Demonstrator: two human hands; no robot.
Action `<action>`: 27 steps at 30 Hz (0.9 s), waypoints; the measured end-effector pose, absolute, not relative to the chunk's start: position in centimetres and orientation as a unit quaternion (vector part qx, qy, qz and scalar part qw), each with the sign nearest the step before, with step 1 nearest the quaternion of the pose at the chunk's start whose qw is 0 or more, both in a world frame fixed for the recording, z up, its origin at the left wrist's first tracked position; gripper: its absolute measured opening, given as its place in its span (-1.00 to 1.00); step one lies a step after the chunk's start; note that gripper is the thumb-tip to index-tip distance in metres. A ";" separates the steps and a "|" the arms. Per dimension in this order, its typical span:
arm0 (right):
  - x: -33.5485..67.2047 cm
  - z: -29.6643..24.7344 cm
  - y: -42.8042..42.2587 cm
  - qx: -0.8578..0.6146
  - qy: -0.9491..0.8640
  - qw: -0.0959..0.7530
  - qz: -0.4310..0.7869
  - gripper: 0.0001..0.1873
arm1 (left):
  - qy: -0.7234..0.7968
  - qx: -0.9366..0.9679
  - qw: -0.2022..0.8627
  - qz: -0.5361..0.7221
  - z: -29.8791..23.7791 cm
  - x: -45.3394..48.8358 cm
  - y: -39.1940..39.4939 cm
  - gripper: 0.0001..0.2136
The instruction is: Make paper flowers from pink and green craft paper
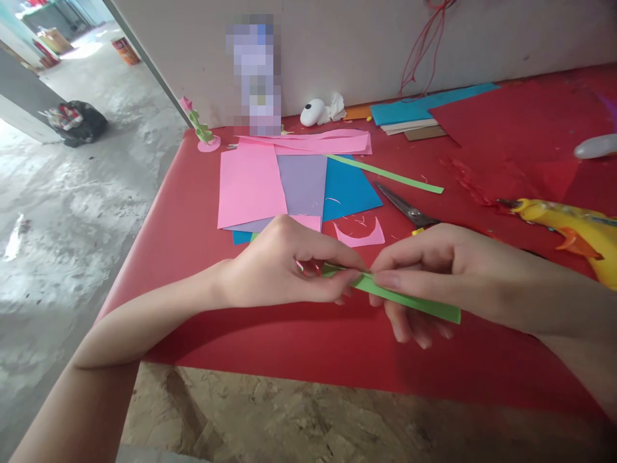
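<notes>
Between both hands runs a narrow green paper strip point(424, 305), held above the near part of the red tabletop. My left hand point(289, 267) pinches its left part between thumb and forefinger. Close beside it, my right hand point(429, 273) grips the middle of the strip, and the strip's free end slants down to the right. Part of the strip is hidden behind my fingers. Past my hands lie scissors point(407, 207) with open blades, their handles partly covered by my right hand. A curved pink paper scrap point(360, 235) rests near them.
Pink sheets point(250, 186), a purple sheet point(303, 186) and a blue sheet point(349, 190) overlap behind my hands. Another green strip point(385, 173) lies there. A yellow glue gun point(569, 222) is at right. A paper flower point(202, 128) stands at the back left corner of the red table point(289, 347).
</notes>
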State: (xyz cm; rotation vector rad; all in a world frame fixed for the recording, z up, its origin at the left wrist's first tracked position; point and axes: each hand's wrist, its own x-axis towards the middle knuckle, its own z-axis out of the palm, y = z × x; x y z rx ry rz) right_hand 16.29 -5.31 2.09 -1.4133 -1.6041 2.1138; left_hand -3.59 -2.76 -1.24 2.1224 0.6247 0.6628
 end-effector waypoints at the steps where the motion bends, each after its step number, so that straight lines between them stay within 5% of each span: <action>1: 16.2 2.1 -5.4 -0.472 -0.540 0.069 0.693 -0.74 | 0.251 0.833 0.417 0.262 -1.2 -3.5 -2.8 -0.88; 11: 17.4 -0.3 -5.3 -0.418 -0.710 0.137 0.550 -0.68 | 0.327 0.681 0.618 0.217 -0.6 -3.4 -2.8 -0.92; 18: 16.8 -0.4 -6.2 -0.449 -0.788 0.178 0.380 -0.70 | 0.339 0.671 0.625 0.211 -0.6 -3.3 -3.2 -0.91; 27: 16.7 -0.4 -6.5 -0.470 -0.767 0.176 0.399 -0.61 | 0.345 0.679 0.613 0.210 -0.6 -3.2 -3.0 -0.92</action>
